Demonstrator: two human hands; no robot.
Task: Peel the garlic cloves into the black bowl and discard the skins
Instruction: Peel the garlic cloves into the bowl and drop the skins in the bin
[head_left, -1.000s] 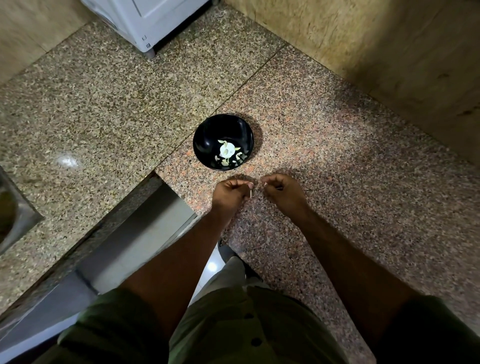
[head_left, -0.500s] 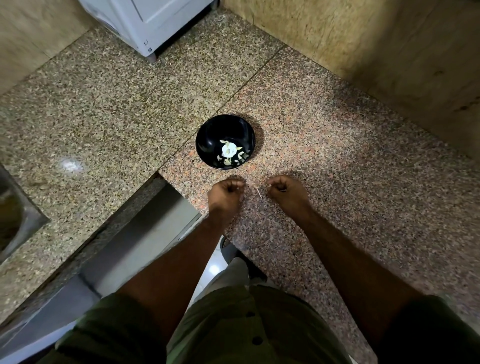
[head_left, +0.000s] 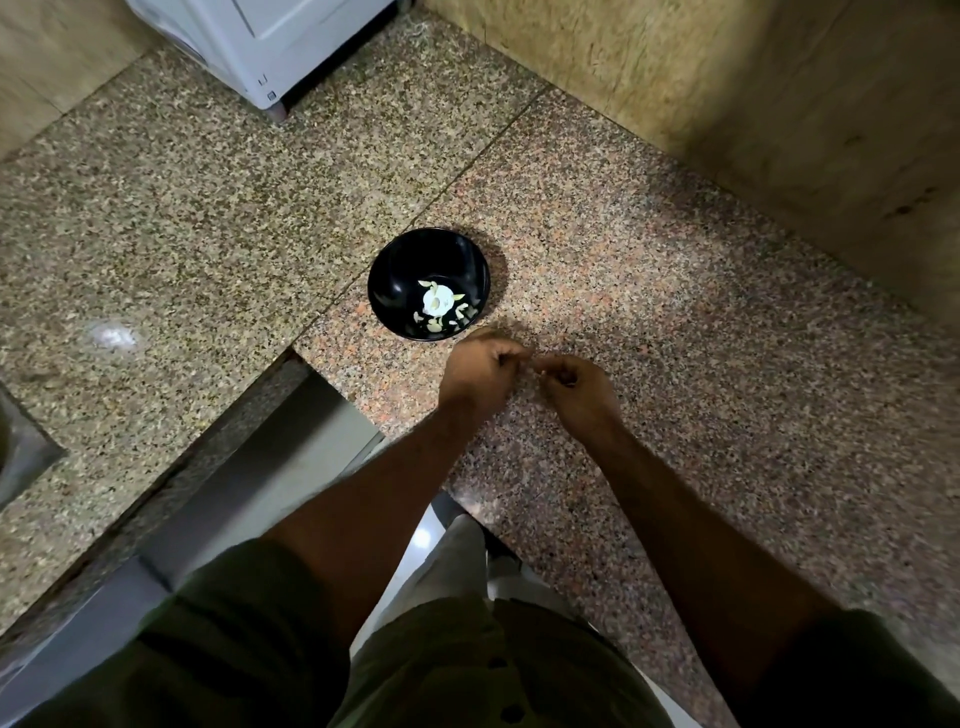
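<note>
Our left hand (head_left: 480, 376) and right hand (head_left: 574, 387) curl fingertip to fingertip; we cannot tell what they pinch. The black bowl (head_left: 428, 283) lies near at eleven o'clock

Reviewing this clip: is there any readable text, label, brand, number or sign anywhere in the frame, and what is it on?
No text can be read.
White appliance: two small dark marks near its lower front corner, too small and blurred to read.
Black bowl: no print shows.
Granite counter: no lettering.
Green shirt: plain, buttons only.
</note>
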